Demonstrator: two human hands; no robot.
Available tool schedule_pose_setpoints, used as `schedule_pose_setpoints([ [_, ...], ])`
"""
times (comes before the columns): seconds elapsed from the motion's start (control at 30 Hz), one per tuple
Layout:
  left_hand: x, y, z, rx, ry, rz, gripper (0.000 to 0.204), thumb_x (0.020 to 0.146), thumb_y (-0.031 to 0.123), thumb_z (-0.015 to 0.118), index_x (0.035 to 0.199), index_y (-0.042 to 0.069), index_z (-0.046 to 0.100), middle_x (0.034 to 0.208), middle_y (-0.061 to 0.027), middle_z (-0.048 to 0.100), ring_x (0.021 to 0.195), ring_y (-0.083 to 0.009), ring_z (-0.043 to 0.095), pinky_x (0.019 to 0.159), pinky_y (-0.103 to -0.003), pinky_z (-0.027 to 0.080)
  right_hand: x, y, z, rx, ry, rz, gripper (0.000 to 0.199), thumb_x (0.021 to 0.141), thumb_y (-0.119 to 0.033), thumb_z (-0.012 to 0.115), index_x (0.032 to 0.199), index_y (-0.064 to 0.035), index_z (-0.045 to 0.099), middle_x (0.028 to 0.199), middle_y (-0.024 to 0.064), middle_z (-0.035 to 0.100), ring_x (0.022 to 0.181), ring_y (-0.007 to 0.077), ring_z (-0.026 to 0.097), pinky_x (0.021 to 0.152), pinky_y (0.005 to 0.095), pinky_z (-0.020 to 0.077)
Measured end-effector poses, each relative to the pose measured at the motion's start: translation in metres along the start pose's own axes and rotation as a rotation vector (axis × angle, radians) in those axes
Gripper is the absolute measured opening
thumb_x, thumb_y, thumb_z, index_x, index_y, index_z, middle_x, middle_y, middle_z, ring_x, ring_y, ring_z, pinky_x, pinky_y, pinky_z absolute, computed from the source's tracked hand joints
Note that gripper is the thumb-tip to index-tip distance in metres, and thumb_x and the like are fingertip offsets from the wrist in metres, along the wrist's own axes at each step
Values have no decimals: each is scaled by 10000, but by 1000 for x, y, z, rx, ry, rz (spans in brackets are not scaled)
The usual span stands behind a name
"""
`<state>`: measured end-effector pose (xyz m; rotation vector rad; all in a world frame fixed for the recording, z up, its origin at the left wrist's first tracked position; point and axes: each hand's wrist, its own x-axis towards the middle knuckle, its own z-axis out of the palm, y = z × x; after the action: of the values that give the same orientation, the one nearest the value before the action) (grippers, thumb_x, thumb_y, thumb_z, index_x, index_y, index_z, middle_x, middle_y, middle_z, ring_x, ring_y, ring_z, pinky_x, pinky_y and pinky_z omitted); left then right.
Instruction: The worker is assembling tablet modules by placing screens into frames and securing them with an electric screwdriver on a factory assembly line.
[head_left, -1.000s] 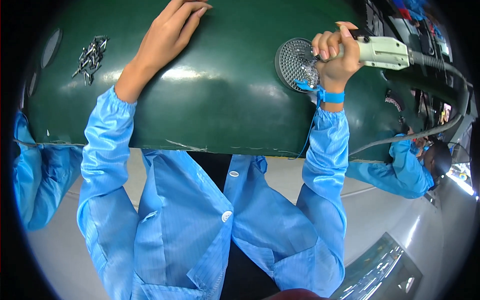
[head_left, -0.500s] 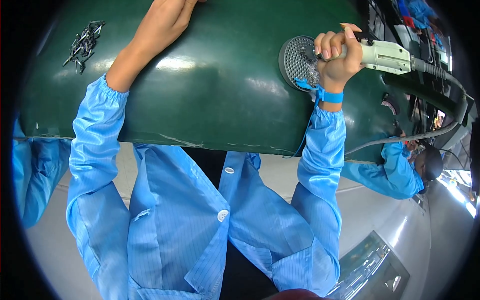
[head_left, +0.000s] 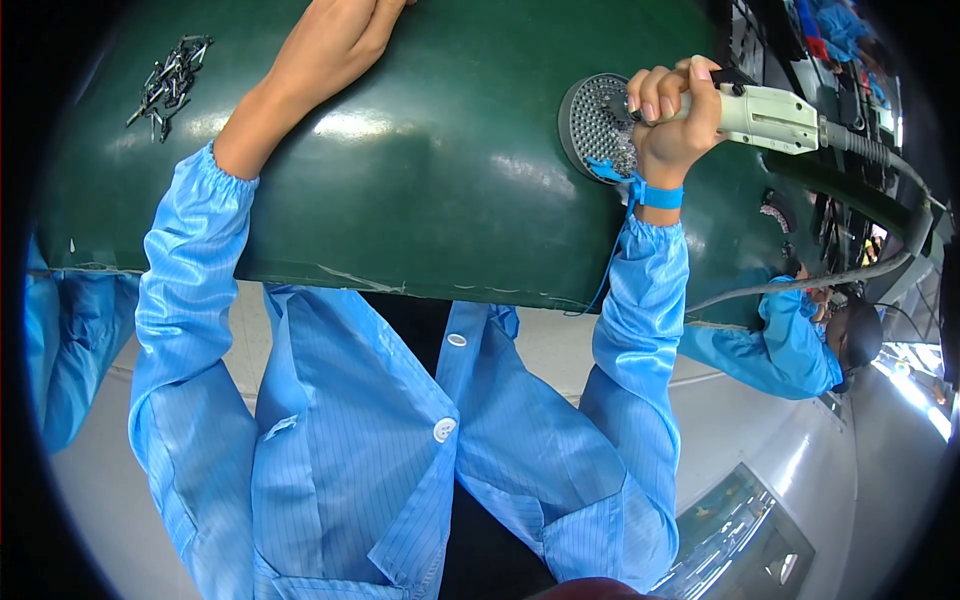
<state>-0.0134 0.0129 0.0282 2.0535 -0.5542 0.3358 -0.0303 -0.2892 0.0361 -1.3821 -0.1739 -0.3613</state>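
My right hand (head_left: 675, 120) grips the pale powered driver (head_left: 770, 117) at the right of the perforated dish (head_left: 592, 125), whose bright metal bits (head_left: 625, 152), like the dark pins (head_left: 172, 80) well left of it, seem unused, and I cannot tell whether my left hand (head_left: 335, 45) holds anything.

Left hand (head_left: 335, 45), right of the metal-parts pile (head_left: 170, 82), fingers now mostly cropped from view, grey disc left of the pile gone from sight.
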Motion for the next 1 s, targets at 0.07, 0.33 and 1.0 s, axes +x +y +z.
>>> schedule_pose_setpoints([
  [0.07,0,0,0,23,6,25,143,1037,94,455,1012,-11,548,904,-154,601,823,-297,620,765,-369,504,3,0,0,-4,-5,41,244,986,-215,501,875,1,529,521,7,323,425,137,368,461,336,386],
  [0.33,-2,-3,-1,32,11,51,155,1037,107,450,1012,-10,548,899,-158,604,815,-300,619,765,-372,504,-3,-11,16,-21,-16,-4,309,1002,-223,505,1117,60,547,531,5,347,430,125,383,468,326,403],
  [1.0,-23,8,13,-1900,-654,-544,290,1099,343,329,969,165,516,852,28,407,719,-118,405,752,-294,390,-14,-38,19,111,-29,-47,229,974,-96,555,1108,89,563,537,10,379,420,113,386,439,307,382],
])
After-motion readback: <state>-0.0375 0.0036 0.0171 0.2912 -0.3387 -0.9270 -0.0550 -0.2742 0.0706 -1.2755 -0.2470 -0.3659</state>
